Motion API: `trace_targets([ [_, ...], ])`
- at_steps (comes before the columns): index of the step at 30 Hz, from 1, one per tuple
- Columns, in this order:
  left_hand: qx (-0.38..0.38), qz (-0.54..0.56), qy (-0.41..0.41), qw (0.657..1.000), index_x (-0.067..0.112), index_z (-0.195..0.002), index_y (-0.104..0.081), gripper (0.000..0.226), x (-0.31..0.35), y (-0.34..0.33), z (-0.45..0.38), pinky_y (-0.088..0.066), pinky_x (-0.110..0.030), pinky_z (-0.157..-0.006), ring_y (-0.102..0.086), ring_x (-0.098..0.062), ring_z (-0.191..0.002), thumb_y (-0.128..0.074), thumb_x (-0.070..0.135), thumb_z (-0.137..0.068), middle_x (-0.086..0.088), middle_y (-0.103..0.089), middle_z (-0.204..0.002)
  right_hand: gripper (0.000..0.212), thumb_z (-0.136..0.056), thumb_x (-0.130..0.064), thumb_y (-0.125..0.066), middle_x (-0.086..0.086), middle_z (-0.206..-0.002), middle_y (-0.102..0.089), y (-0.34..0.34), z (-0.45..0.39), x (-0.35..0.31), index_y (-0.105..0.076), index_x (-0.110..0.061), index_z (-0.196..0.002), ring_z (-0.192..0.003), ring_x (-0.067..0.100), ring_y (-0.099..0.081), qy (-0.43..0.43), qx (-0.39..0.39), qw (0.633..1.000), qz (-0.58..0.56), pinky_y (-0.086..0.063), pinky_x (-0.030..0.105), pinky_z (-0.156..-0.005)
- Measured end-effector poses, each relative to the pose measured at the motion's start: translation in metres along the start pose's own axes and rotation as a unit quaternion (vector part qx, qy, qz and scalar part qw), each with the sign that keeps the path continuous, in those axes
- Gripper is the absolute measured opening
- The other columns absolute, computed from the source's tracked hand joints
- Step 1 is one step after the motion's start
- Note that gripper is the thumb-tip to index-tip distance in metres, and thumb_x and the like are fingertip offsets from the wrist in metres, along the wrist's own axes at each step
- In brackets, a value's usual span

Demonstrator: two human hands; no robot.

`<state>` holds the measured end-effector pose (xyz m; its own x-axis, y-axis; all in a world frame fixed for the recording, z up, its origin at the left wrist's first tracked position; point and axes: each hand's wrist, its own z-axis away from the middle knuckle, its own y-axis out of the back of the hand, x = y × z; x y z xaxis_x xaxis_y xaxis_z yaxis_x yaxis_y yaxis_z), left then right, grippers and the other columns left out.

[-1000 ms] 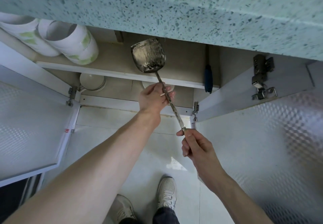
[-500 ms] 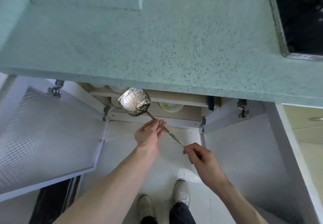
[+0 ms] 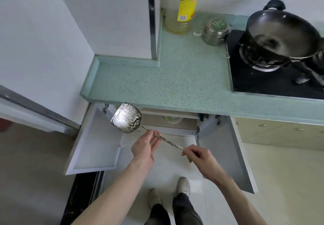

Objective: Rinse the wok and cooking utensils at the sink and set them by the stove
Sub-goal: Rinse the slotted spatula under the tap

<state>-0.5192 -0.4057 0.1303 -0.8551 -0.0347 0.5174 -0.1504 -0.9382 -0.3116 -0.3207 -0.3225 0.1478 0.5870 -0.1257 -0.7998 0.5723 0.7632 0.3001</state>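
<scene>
Holding the spatula (image 3: 126,117) still, both hands have risen to counter level.

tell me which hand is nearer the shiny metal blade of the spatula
Left. The left hand holds the thin handle just below the shiny metal spatula blade; the right hand pinches the handle's far end, further from the blade.
</scene>
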Motion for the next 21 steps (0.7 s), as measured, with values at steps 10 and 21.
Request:
trace_targets([
  [10, -0.021, 0.029, -0.075, 0.997, 0.0, -0.109, -0.068, 0.017, -0.002, -0.04, 0.122, -0.062, -0.027, -0.072, -0.078, -0.022, -0.088, -0.072, 0.009, -0.095, -0.014, -0.079, -0.098, 0.023, -0.099, -0.035, -0.071, 0.005, -0.071, -0.064, 0.039, 0.092, -0.041, -0.077, -0.022, -0.081, -0.063, 0.008, -0.044, 0.022, 0.105, 0.99, -0.091, -0.038, 0.025, -0.062],
  [21, -0.144, -0.053, -0.061, 0.986, 0.001, -0.102, -0.069, 0.01, -0.1, -0.124, 0.216, -0.061, -0.033, -0.085, -0.076, -0.025, -0.092, -0.07, 0.011, -0.097, -0.015, -0.078, -0.096, 0.032, -0.094, -0.035, -0.077, -0.006, -0.06, -0.053, 0.13, 0.201, 0.006, -0.075, -0.017, -0.068, -0.056, 0.009, -0.036, 0.038, 0.31, 0.937, -0.157, -0.027, 0.018, -0.052],
])
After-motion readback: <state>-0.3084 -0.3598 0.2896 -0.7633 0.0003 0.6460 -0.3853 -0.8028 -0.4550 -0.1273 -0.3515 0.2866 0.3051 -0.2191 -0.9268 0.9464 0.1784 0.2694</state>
